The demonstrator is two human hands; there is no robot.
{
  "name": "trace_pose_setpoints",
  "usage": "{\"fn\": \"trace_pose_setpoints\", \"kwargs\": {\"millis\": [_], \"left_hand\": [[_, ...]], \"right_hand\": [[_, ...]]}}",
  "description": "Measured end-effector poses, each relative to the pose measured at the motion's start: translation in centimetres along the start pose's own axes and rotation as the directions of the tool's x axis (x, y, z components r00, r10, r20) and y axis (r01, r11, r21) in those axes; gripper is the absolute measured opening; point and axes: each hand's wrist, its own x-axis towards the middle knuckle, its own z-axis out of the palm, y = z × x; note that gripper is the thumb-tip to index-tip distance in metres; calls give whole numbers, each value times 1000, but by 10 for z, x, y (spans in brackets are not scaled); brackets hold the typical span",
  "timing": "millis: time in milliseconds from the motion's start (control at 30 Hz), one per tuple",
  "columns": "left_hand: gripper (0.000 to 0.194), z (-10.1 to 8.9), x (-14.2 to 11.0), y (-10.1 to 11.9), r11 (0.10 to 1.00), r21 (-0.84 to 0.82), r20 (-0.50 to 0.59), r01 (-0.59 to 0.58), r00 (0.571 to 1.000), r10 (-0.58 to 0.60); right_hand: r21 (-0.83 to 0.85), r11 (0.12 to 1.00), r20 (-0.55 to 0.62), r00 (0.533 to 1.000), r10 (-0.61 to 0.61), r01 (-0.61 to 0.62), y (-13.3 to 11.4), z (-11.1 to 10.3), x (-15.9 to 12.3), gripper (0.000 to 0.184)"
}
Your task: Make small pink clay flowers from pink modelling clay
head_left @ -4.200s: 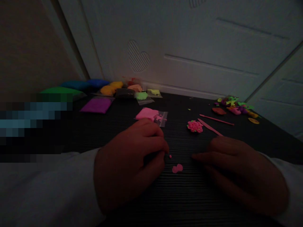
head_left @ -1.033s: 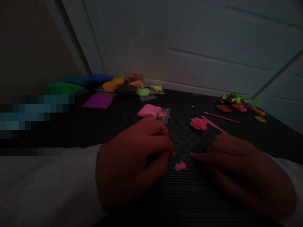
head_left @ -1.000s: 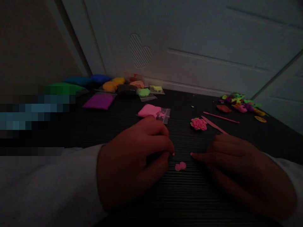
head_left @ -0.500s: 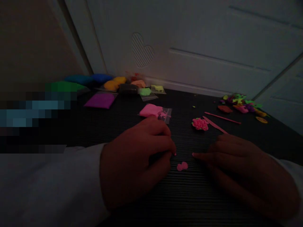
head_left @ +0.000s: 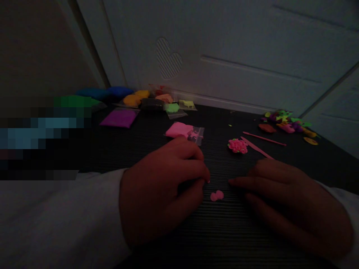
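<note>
The scene is very dark. My left hand (head_left: 162, 190) rests on the black ribbed table (head_left: 140, 149) with thumb and fingertips pinched on a tiny pink bit of clay (head_left: 208, 181). My right hand (head_left: 288, 205) lies beside it, index finger stretched flat toward the left hand, holding nothing that I can see. Between the two hands lie two small flattened pink clay pieces (head_left: 217, 195), touching each other. Farther back sits a pink clay flower (head_left: 238, 145) and an open bag of pink clay (head_left: 183, 131).
Two thin pink modelling sticks (head_left: 262, 140) lie right of the flower. Several bags of coloured clay (head_left: 131, 106) line the back left. A heap of coloured clay figures (head_left: 286, 123) sits at the back right. A white panelled door (head_left: 224, 56) stands behind the table.
Both hands stay almost still. The left pinch has closed tighter on the tiny pink bit, which lay free on the table four seconds ago. The view has drifted slightly.
</note>
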Motion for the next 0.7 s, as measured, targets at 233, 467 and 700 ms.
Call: {"fn": "trace_pose_setpoints", "kwargs": {"millis": [233, 467, 700], "left_hand": [[14, 0, 0, -1, 1000, -2, 8, -7, 1000, 7], [14, 0, 0, 0, 1000, 5, 7, 8, 1000, -8], [15, 1, 0, 0, 1000, 0, 0, -6, 1000, 6]], "right_hand": [[-1, 1000, 40, 999, -12, 12, 1, -1, 0, 30], [-45, 999, 29, 1000, -6, 8, 1, 0, 0, 30], [-42, 999, -4, 1000, 2, -2, -1, 0, 0, 29]]}}
